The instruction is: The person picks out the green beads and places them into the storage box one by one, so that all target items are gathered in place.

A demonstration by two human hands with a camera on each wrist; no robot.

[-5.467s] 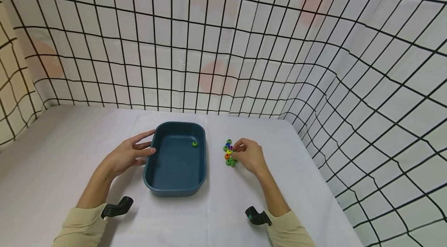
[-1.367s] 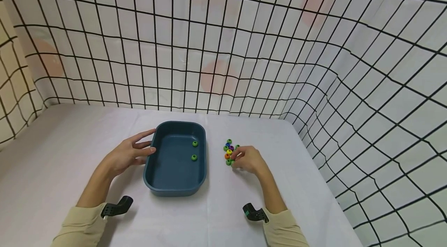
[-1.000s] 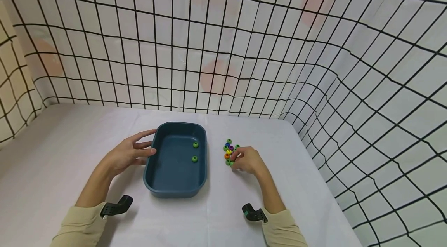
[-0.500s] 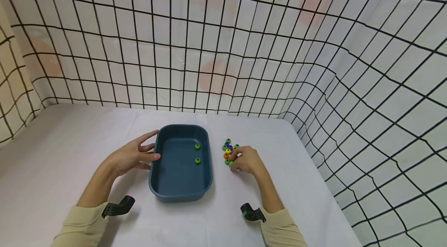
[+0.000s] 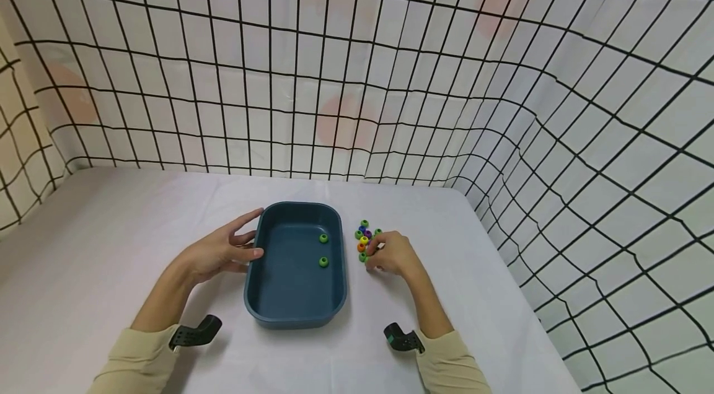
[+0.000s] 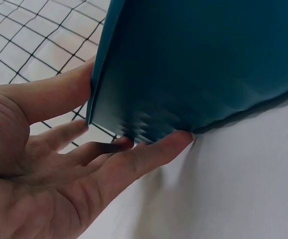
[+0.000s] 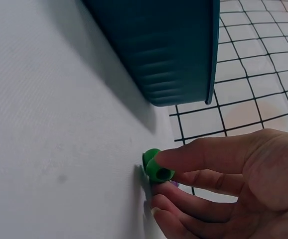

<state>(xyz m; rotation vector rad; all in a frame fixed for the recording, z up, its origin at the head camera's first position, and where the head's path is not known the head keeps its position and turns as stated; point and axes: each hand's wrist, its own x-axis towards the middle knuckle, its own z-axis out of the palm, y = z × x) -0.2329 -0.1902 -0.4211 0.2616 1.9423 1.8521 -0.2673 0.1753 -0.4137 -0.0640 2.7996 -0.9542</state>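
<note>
A dark blue rectangular tray (image 5: 295, 313) stands on the table, holding a green bead (image 5: 323, 238) and another green bead (image 5: 323, 262) along its right part. My left hand (image 5: 220, 254) lies against the tray's left side, fingers spread and fairly straight, thumb at the rim; the left wrist view shows fingertips touching the outer wall. Right of the tray is a small cluster of coloured beads, among them a yellow bead (image 5: 364, 240) and an orange bead (image 5: 361, 248). At its near edge my right hand (image 5: 393, 254) pinches a green bead (image 7: 160, 172) between thumb and fingers, partly hiding the cluster.
A white cloth covers the table (image 5: 357, 350). Black grid netting (image 5: 334, 103) rises behind it and along both sides, in front of white sheeting. A dark wrist camera (image 5: 195, 332) sits on the left sleeve, another wrist camera (image 5: 403, 339) on the right.
A second green bead has come into the tray since the oldest frame. Over the last second the left hand and tray have shifted right and slightly nearer. The right hand has barely moved.
</note>
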